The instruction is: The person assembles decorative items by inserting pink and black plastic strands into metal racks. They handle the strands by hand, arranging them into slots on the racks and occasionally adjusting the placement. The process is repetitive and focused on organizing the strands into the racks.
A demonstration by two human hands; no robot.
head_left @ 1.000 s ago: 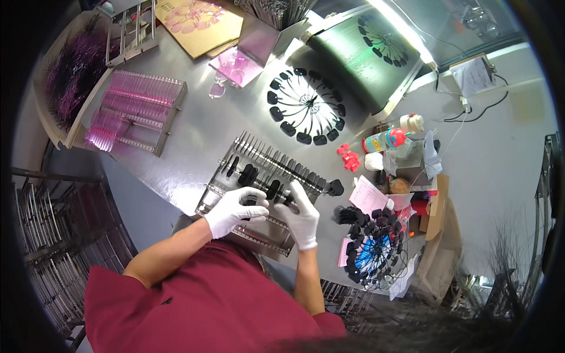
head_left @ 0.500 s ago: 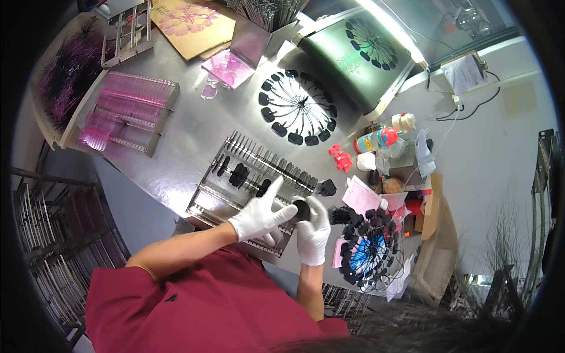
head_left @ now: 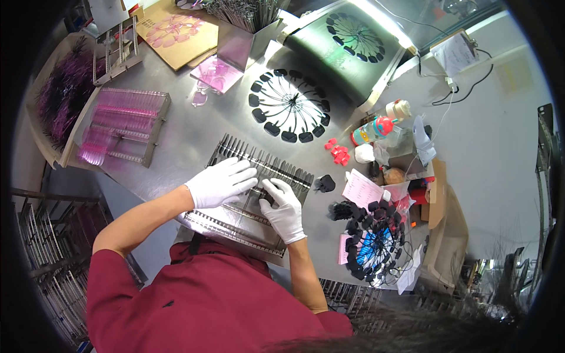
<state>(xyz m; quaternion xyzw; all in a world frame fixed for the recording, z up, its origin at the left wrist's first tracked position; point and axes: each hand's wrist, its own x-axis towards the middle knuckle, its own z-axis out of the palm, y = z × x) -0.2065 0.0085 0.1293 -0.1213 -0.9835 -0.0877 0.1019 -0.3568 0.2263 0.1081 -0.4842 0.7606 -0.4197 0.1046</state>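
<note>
dark pieces [head_left: 303, 176] line the far edge of the rack [head_left: 235, 233], its near edge unfilled; left hand [head_left: 222, 183], fingers extended, is apart from right hand [head_left: 283, 212], whose grip is unclear.

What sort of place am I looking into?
Probably a small-parts workshop or factory station, though I can't be certain. It has a metal table, a slotted metal rack of thin pieces, and a wheel of black pads near a bright tube lamp.
</note>
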